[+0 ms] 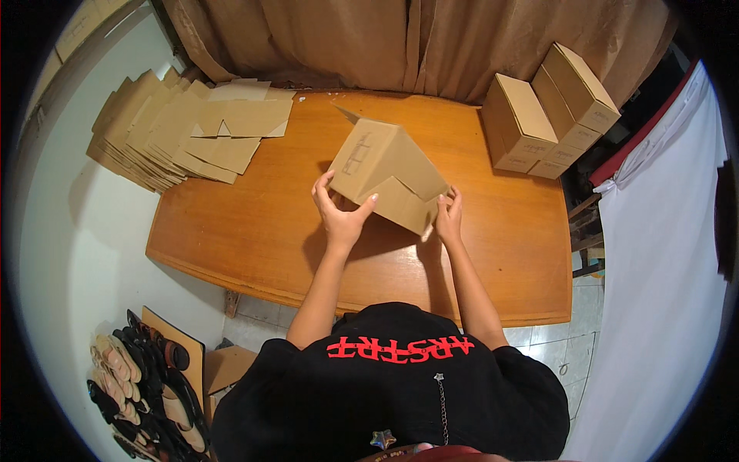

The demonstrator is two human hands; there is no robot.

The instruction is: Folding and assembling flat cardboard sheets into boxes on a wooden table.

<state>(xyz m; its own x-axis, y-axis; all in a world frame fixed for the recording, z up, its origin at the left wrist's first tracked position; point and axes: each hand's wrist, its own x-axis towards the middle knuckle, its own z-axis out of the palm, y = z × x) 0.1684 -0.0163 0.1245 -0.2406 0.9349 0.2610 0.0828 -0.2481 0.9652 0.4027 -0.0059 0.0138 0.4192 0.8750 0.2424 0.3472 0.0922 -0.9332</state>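
Between my two hands a brown cardboard box (pixel 392 173) is tilted above the wooden table, with one flap sticking out at its far left corner. Dark marking shows on its left end. My left hand (pixel 342 215) grips the lower left edge, thumb on the near side and fingers around the end. At the right end, my right hand (pixel 449 212) pinches the near corner between thumb and fingers. The box's underside and the fingertips behind it are hidden.
Flat cardboard blanks (pixel 177 131) lie in an overlapping stack at the table's far left. Folded boxes (pixel 531 123) are stacked at the far right. A brown curtain (pixel 323 46) hangs behind the wooden table (pixel 231 223). Several shoes (pixel 146 385) stand at the lower left; white cloth (pixel 654 254) hangs right.
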